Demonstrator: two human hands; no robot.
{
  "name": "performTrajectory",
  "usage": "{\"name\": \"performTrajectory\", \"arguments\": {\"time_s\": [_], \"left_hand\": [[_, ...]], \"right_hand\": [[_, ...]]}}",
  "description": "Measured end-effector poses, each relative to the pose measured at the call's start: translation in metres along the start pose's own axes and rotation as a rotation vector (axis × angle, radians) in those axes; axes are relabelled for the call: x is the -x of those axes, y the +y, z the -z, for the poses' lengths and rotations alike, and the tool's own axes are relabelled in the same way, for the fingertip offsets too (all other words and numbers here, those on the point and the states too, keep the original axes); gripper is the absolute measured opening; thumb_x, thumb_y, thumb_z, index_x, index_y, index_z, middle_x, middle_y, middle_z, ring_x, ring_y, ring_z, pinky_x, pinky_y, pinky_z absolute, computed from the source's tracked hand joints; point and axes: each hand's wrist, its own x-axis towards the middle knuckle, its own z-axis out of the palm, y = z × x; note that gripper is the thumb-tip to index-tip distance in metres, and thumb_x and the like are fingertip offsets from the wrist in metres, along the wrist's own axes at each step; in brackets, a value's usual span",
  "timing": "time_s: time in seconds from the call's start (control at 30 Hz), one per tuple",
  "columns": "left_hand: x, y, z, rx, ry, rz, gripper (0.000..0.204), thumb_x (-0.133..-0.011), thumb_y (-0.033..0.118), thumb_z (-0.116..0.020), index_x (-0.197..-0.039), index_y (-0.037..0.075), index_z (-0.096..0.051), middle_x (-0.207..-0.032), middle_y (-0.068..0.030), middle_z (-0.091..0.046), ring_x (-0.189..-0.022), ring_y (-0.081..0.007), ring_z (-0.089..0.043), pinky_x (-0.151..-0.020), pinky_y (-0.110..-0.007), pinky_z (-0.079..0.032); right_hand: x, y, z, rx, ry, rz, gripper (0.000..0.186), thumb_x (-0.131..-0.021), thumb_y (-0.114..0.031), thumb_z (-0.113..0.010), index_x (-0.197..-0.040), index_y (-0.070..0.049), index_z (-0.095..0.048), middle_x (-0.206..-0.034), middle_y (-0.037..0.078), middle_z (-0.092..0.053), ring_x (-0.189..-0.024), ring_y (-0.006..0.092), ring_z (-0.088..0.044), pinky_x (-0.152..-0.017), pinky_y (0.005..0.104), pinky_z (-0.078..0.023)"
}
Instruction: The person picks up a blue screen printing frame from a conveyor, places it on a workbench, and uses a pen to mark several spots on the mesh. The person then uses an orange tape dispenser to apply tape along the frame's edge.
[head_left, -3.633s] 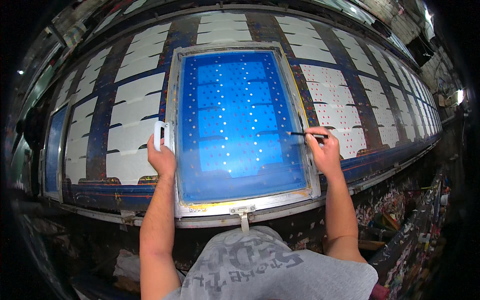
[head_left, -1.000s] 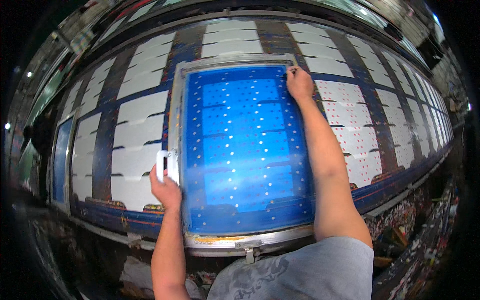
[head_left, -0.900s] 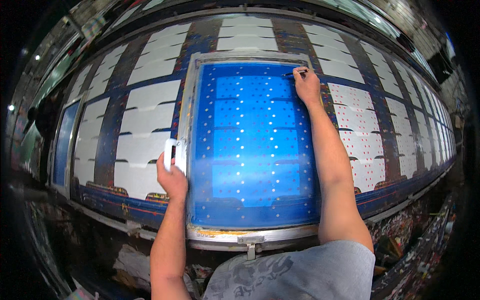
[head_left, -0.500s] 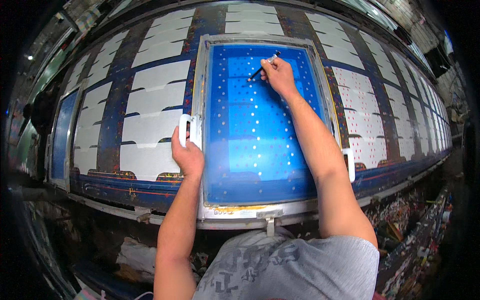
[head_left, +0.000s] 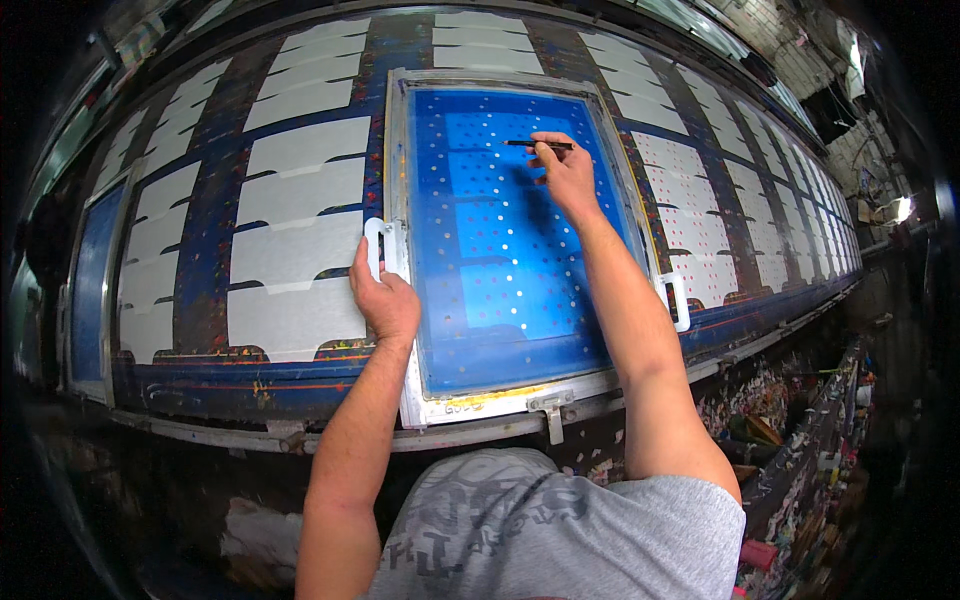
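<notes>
From my end, I can't tell whether the pen [head_left: 538, 144] in the right hand [head_left: 565, 180] touches the blue screen [head_left: 470, 350] beneath. Behind that hand's arm [head_left: 640, 330], the frame's [head_left: 520, 397] near right corner is hidden. The left hand [head_left: 385, 303] covers the white handle's [head_left: 374, 235] near end. Below both hands, my view cuts off the shirt [head_left: 600, 540]. Far right of the right hand, the last sheets [head_left: 838, 235] are too small to make out.

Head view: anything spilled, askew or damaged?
Mostly mess: yellow residue on the near bar of the screen frame and paint-like specks on the table between the white pieces could be spills. Coloured scraps below the table's near edge at right look untidy. No clear damage visible.
</notes>
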Motion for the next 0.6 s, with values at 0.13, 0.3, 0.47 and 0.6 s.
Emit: {"name": "performTrajectory", "arguments": {"time_s": [0.13,0.3,0.47,0.6], "left_hand": [[-0.001,-0.007,-0.003,0.025,-0.021,0.040,0.064,-0.090,-0.011,-0.050,-0.153,-0.001,-0.052,-0.138,-0.0259,-0.059,-0.126,-0.0418,-0.063,-0.111,-0.048,-0.050],[-0.002,-0.008,-0.003,0.057,-0.029,0.036,0.065,-0.090,-0.013,-0.049,-0.154,-0.001,-0.051,-0.137,-0.0236,-0.058,-0.123,-0.0388,-0.065,-0.110,-0.047,-0.051],[-0.001,-0.005,-0.002,0.017,-0.017,0.004,0.066,-0.090,-0.014,-0.049,-0.154,-0.001,-0.050,-0.137,-0.0235,-0.059,-0.123,-0.0389,-0.065,-0.109,-0.047,-0.051],[-0.001,-0.006,-0.003,0.053,-0.027,0.042,0.066,-0.090,-0.014,-0.049,-0.154,-0.001,-0.051,-0.137,-0.0234,-0.059,-0.123,-0.0379,-0.065,-0.108,-0.046,-0.052]], "right_hand": [[0.019,0.004,0.039,0.031,0.068,-0.025,0.025,-0.111,-0.020,-0.064,-0.131,-0.007,-0.071,-0.112,0.009,-0.079,-0.094,0.0168,-0.076,-0.068,0.0313,-0.059],[0.036,0.009,0.085,-0.002,0.198,-0.063,0.027,-0.109,-0.030,-0.070,-0.115,-0.004,-0.074,-0.092,0.007,-0.079,-0.076,0.0142,-0.074,-0.063,0.0279,-0.057],[0.042,0.015,0.092,0.008,0.081,-0.094,0.026,-0.109,-0.030,-0.071,-0.114,-0.005,-0.075,-0.093,0.007,-0.079,-0.078,0.0136,-0.075,-0.063,0.0282,-0.057],[0.038,0.023,0.060,0.012,-0.036,-0.046,0.022,-0.108,-0.023,-0.070,-0.118,-0.005,-0.076,-0.101,0.007,-0.081,-0.085,0.0130,-0.075,-0.065,0.0286,-0.058]]}}
